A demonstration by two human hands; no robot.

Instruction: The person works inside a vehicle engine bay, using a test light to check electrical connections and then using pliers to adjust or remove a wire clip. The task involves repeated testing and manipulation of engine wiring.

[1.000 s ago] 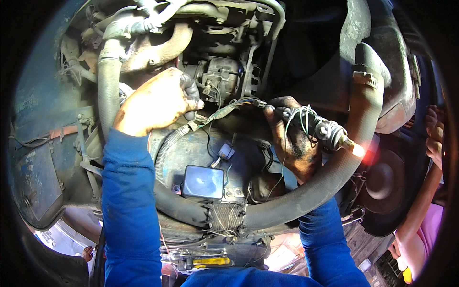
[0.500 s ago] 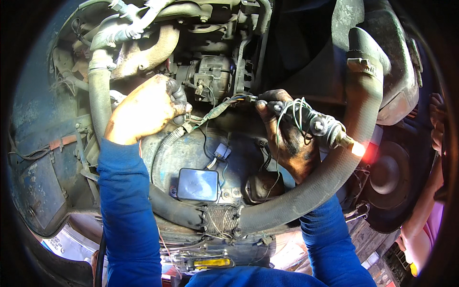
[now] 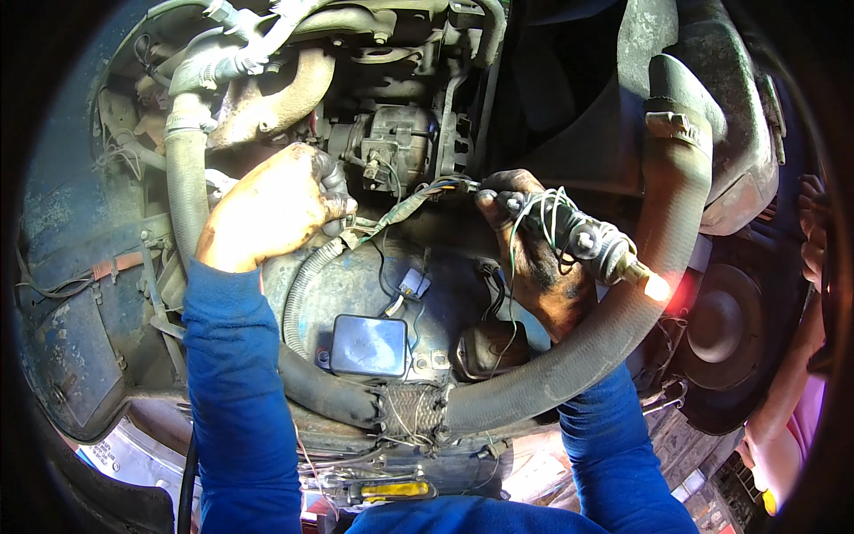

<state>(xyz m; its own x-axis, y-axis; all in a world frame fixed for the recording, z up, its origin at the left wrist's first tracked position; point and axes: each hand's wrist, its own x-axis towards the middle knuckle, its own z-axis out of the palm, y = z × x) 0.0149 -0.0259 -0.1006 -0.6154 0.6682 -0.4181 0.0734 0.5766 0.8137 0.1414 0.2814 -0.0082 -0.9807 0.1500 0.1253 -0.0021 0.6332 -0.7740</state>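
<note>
Nearest the body: black hose [image 3: 551, 384] curving across, patched with mesh; beyond it, a dark square box [image 3: 369, 345].

Farther out, both hands. Right hand [image 3: 550, 271] is closed around a lamp [image 3: 578, 233] looped with thin wire; its long axis slopes down to the right, lit bulb [image 3: 656, 287] at the outer end.

Wire bundle [image 3: 405, 209] lies between the hands, axis rising left to right. Its upper end, with a plug [image 3: 464, 185], is nearest the right fingertips; contact uncertain. Lower end, at a ribbed tube [image 3: 305, 280], is nearer the left hand [image 3: 271, 209], which is curled shut; cannot tell whether it grips a wire.

Farthest: the engine's round motor [image 3: 400, 147], beyond the bundle.
</note>
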